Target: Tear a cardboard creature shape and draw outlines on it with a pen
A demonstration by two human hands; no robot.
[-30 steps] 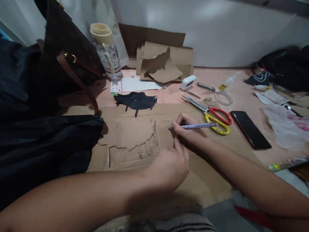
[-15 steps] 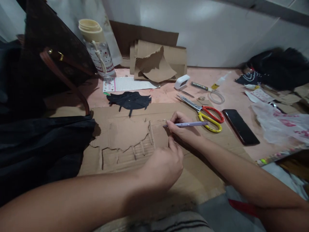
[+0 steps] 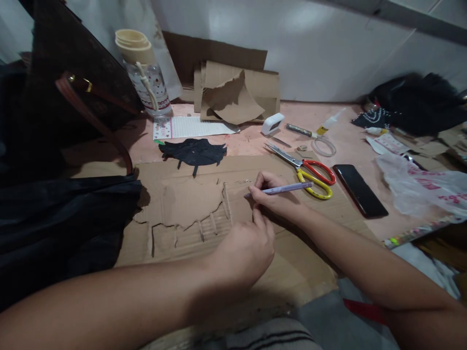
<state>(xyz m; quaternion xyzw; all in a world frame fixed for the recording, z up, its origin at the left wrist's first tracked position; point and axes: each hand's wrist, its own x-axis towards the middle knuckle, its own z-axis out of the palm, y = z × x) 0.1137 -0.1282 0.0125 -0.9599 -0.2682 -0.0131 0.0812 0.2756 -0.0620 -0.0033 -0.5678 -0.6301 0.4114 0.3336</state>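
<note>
The right hand (image 3: pixel 272 194) pinches a lilac pen (image 3: pixel 290 187) in its fingers (image 3: pixel 260 181), tip down on the cardboard sheet (image 3: pixel 204 170) spread over the table (image 3: pixel 346 141). The curled left hand (image 3: pixel 248 250) presses the sheet just at its 7 o'clock. Red-and-yellow scissors (image 3: pixel 308 174) lie at the right hand's 2 o'clock, a black phone (image 3: pixel 359 190) at 3 and a black paper cutout (image 3: pixel 193 151) at 10.

scissors (image 3: pixel 304 171) lie on the cardboard sheet (image 3: pixel 299 272), phone (image 3: pixel 359 190) right of them.

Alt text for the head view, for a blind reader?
The right hand holds a purple pen on a partly peeled cardboard sheet, the left hand resting beside it. Scissors and a black phone lie further right.
</note>
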